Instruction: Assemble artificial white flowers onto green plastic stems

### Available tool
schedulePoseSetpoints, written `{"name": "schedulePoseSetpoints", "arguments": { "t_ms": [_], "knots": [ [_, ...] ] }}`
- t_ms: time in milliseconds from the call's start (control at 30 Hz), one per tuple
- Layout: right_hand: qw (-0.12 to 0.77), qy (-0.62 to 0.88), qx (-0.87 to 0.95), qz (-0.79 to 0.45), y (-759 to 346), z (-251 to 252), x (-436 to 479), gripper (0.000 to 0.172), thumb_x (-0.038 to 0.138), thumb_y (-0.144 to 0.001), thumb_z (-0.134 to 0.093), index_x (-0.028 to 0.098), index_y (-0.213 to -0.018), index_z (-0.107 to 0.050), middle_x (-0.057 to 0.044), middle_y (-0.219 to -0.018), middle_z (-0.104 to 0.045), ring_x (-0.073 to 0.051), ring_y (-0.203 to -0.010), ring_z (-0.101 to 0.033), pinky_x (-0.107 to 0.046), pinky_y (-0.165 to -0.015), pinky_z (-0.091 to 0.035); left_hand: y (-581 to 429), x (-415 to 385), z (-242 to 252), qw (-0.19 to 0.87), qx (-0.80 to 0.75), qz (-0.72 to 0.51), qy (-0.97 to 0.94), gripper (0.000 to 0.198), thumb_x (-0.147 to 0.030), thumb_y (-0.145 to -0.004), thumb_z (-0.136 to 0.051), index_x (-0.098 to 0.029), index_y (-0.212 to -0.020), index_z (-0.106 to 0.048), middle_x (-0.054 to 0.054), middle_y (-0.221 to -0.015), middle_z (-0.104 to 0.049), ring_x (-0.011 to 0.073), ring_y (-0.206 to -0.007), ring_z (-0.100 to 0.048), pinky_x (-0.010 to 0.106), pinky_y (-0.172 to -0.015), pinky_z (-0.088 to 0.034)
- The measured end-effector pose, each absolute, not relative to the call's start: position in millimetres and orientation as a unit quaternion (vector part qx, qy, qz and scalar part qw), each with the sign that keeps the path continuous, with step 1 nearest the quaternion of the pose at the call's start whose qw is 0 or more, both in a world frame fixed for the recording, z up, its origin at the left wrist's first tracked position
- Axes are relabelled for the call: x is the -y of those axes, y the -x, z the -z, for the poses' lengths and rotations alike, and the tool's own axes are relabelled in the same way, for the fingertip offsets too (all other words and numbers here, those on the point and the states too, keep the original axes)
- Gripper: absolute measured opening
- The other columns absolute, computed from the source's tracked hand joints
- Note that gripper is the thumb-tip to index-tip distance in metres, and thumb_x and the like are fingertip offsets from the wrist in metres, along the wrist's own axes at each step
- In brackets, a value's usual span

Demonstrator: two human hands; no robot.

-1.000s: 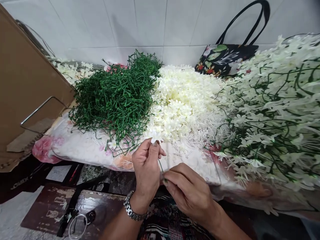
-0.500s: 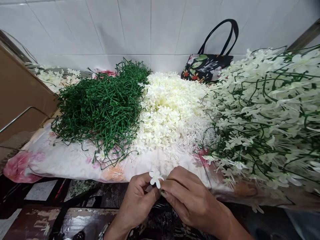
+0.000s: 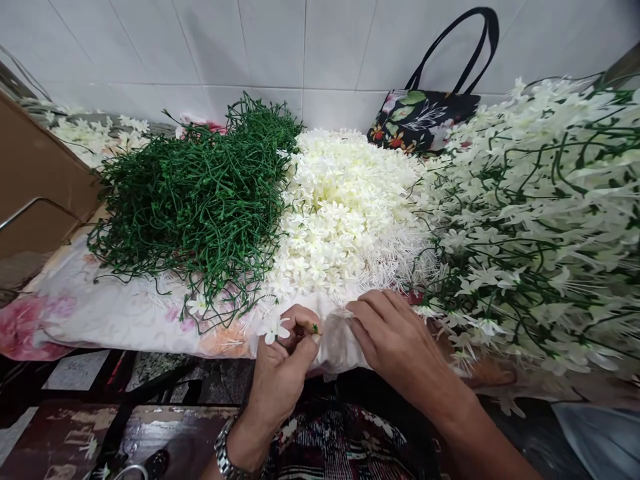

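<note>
At the front edge of the cloth, my left hand [image 3: 287, 360] is closed, pinching a green artificial stem tip [image 3: 315, 328] between thumb and forefinger. A white artificial flower [image 3: 273, 328] sticks out on the left side of the same hand. My right hand [image 3: 395, 333] is apart from it, low over the cloth, fingers bent together; something pale and blurred is at their tips. Just beyond lie a heap of white flower heads [image 3: 330, 220] and a patch of thin white stamens [image 3: 395, 257].
Green stems [image 3: 195, 193] are heaped at left, beside a cardboard box [image 3: 40, 167]. Assembled white flowers [image 3: 550, 233] pile up at right. A floral handbag [image 3: 420, 120] leans on the tiled wall [image 3: 270, 47]. Flowered cloth [image 3: 120, 320] covers the table.
My hands have come apart. The right moved forward and right to the cloth; the left shifted slightly left and forward, the white flower now at its left side. The view tilted a little.
</note>
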State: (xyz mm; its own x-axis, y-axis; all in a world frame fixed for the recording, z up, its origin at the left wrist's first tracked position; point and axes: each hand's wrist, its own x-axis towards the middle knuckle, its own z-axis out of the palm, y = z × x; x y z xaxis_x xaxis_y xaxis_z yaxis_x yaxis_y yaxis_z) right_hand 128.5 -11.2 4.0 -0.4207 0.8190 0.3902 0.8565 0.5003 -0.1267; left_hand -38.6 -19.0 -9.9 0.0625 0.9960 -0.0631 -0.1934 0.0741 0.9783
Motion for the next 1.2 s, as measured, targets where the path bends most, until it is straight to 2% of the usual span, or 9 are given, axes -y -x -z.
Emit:
{"name": "schedulePoseSetpoints", "arguments": {
  "t_ms": [67, 167, 300, 433, 667, 800, 933, 1033, 1200],
  "knots": [
    [0.177, 0.501, 0.845, 0.055, -124.4, -0.7, 9.2, 0.020, 0.011, -0.087, -0.047, 0.016, -0.072, -0.058, -0.007, -0.071, -0.053, -0.020, -0.072, -0.047, -0.032, -0.063, -0.038, 36.2, 15.1, 10.6, 0.552, -0.455, -0.522, -0.464, 0.007, -0.013, -0.070, -0.054, -0.017, -0.065, -0.052, -0.001, -0.065, -0.045, 0.0112, -0.063, -0.046, 0.020, -0.052, -0.038],
    [0.198, 0.497, 0.843, 0.051, -123.4, 3.1, 10.0, 0.021, 0.009, -0.086, -0.046, 0.016, -0.071, -0.058, -0.006, -0.070, -0.052, -0.020, -0.071, -0.046, -0.032, -0.065, -0.038, 31.9, 9.1, 9.4, 0.533, -0.465, -0.532, -0.466, 0.010, -0.012, -0.069, -0.054, -0.018, -0.063, -0.048, -0.003, -0.064, -0.042, 0.0107, -0.063, -0.044, 0.020, -0.055, -0.038],
    [0.253, 0.488, 0.835, 0.028, -130.9, 3.7, 16.0, 0.021, 0.005, -0.087, -0.042, 0.015, -0.075, -0.056, -0.006, -0.070, -0.054, -0.018, -0.071, -0.049, -0.031, -0.067, -0.039, 22.9, -1.5, 2.1, 0.495, -0.497, -0.507, -0.501, 0.006, -0.012, -0.066, -0.054, -0.017, -0.063, -0.053, -0.003, -0.062, -0.048, 0.0107, -0.061, -0.048, 0.021, -0.058, -0.041],
    [0.287, 0.489, 0.823, 0.030, -136.3, 2.1, 22.5, 0.019, 0.006, -0.088, -0.042, 0.016, -0.077, -0.054, -0.003, -0.067, -0.054, -0.015, -0.065, -0.050, -0.029, -0.063, -0.038, 11.8, -12.3, -1.3, 0.438, -0.529, -0.435, -0.583, 0.006, -0.012, -0.069, -0.053, -0.017, -0.067, -0.056, 0.000, -0.067, -0.057, 0.0115, -0.058, -0.053, 0.020, -0.051, -0.040],
    [0.353, 0.500, 0.790, 0.039, -140.2, 0.2, 30.3, 0.016, 0.004, -0.087, -0.046, 0.016, -0.080, -0.054, -0.005, -0.071, -0.058, -0.016, -0.068, -0.054, -0.029, -0.064, -0.040, -2.9, -17.6, 2.3, 0.172, -0.542, -0.273, -0.776, 0.025, 0.001, -0.060, -0.045, -0.020, -0.067, -0.058, 0.002, -0.072, -0.062, 0.0142, -0.054, -0.053, 0.024, -0.047, -0.034],
    [0.372, 0.509, 0.775, 0.037, -144.2, 0.3, 31.9, 0.016, 0.004, -0.086, -0.047, 0.017, -0.080, -0.055, -0.005, -0.072, -0.058, -0.016, -0.068, -0.055, -0.029, -0.064, -0.041, -6.2, -18.6, 1.6, 0.106, -0.550, -0.228, -0.796, 0.025, 0.000, -0.061, -0.044, -0.020, -0.068, -0.058, 0.002, -0.072, -0.063, 0.0157, -0.056, -0.057, 0.025, -0.049, -0.036],
    [0.395, 0.510, 0.764, 0.020, -144.8, -0.1, 31.9, 0.014, 0.004, -0.084, -0.050, 0.016, -0.080, -0.055, -0.005, -0.070, -0.057, -0.015, -0.067, -0.054, -0.028, -0.065, -0.043, -7.4, -19.8, -0.4, 0.103, -0.544, -0.208, -0.806, 0.026, -0.001, -0.064, -0.045, -0.019, -0.075, -0.060, 0.003, -0.079, -0.064, 0.0168, -0.062, -0.060, 0.025, -0.051, -0.038],
    [0.408, 0.511, 0.756, 0.008, -144.9, 0.3, 33.7, 0.014, 0.003, -0.083, -0.050, 0.016, -0.080, -0.054, -0.005, -0.071, -0.057, -0.015, -0.069, -0.054, -0.028, -0.067, -0.043, -8.2, -19.9, -0.7, 0.124, -0.542, -0.208, -0.804, 0.025, 0.000, -0.062, -0.044, -0.019, -0.069, -0.059, 0.003, -0.076, -0.064, 0.0168, -0.062, -0.059, 0.025, -0.050, -0.038],
    [0.433, 0.511, 0.742, -0.031, -146.4, -3.7, 36.9, 0.013, 0.004, -0.083, -0.049, 0.016, -0.081, -0.053, -0.004, -0.071, -0.056, -0.014, -0.069, -0.053, -0.026, -0.066, -0.044, -5.3, -22.1, -3.3, 0.330, -0.532, -0.410, -0.663, 0.013, -0.006, -0.066, -0.053, -0.018, -0.061, -0.057, 0.000, -0.067, -0.061, 0.0130, -0.059, -0.056, 0.023, -0.056, -0.043]
  ]
}}
